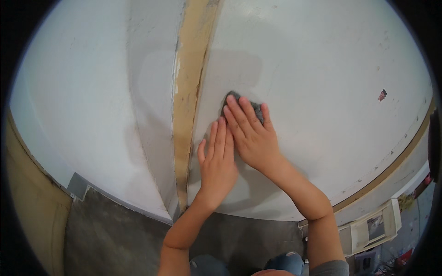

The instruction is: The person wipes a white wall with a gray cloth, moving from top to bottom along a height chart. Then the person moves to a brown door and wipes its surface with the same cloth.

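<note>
My right hand (253, 133) lies flat, fingers stretched, over a dark grey cloth or pad (258, 112), pressing it to the white wall panel (331, 106). The pad's edges show past the fingertips and between the ring and little fingers; the rest is hidden under the hand. Below and left of it, my left hand (218, 163) is spread flat and open near the same panel. Its fingertips reach the side of the right hand, close to the pad's lower left edge. Whether they touch the pad, I cannot tell.
A tan, chipped upright strip (189, 87) runs left of my hands, beside another white wall (83, 106). Grey floor (115, 234) lies below. At the lower right stands a cream-coloured frame or rack (373, 230) with assorted things. A chipped reddish spot (382, 95) marks the panel.
</note>
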### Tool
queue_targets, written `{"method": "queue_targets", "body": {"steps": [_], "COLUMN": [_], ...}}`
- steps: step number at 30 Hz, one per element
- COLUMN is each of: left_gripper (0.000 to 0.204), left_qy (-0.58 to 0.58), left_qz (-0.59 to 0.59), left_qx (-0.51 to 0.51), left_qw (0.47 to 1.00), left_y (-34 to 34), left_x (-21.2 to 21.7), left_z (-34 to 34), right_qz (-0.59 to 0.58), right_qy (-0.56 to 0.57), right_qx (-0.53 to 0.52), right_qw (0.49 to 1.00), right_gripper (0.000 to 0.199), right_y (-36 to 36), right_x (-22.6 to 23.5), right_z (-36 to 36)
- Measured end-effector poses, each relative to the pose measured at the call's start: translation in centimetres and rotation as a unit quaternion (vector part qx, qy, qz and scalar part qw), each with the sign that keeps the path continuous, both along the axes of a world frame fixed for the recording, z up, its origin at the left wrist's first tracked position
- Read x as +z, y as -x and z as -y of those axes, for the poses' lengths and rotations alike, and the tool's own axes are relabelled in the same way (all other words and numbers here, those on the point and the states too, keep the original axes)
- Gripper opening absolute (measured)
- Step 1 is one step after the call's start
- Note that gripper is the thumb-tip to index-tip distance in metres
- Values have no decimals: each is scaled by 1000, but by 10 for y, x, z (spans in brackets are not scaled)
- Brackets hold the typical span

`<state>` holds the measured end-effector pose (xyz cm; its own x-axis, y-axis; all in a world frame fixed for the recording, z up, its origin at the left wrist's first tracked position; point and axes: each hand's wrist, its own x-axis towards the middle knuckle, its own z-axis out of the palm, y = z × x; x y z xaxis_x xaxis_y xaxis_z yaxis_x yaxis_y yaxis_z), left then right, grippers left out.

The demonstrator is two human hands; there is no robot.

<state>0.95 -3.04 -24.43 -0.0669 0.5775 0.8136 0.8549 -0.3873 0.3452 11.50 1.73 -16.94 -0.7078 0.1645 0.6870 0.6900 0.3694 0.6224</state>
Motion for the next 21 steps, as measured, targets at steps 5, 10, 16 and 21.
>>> {"method": "queue_targets", "body": {"steps": [5, 10, 16, 21], "left_gripper": [78, 70, 68, 65], "left_qy": [-46, -111, -58, -27], "left_qz": [-44, 25, 141, 172], "left_qx": [10, -21, -6, -16], "left_qw": [998, 993, 988, 985], "left_y": [15, 30, 13, 9], "left_x": [9, 66, 32, -5], "left_z": [0, -7, 5, 18], "right_qz": [-2, -98, -56, -13], "right_qy": [-61, -102, -39, -16], "right_qx": [47, 109, 75, 62], "right_qw": [997, 984, 995, 998], "right_gripper": [43, 39, 42, 44], "right_y": [8, 44, 48, 45], "right_x": [19, 59, 13, -23], "right_z": [-7, -18, -12, -5]}}
